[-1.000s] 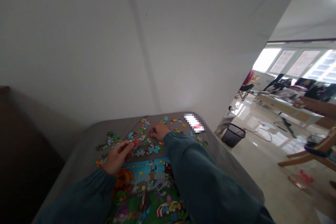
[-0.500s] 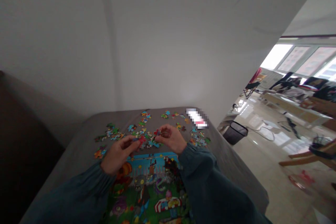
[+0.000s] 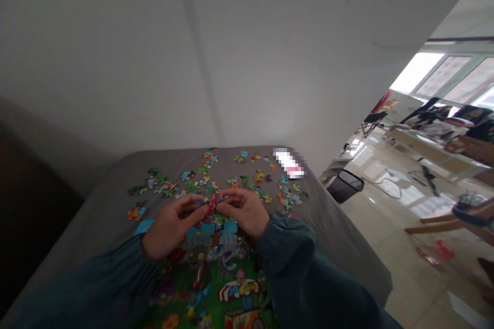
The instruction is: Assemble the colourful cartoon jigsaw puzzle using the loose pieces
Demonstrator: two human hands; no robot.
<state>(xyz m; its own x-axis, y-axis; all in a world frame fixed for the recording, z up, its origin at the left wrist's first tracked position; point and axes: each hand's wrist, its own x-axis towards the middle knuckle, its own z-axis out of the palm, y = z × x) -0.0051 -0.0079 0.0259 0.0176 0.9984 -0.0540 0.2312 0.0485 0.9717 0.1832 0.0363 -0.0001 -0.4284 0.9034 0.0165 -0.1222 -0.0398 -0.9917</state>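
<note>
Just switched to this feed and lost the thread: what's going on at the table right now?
A person in dark teal sleeves holds the left hand and right hand together above the grey cloth-covered table, pinching small red jigsaw pieces between the fingertips of both. Below the hands lies the partly assembled colourful cartoon jigsaw. Loose multicoloured puzzle pieces are scattered across the far side of the table, near a blurred white and pink object.

Loose puzzle pieces (image 3: 216, 182) obstruct the worktop (image 3: 116, 175) from 10 to 2 o'clock; bare margin open at 9 o'clock.
</note>
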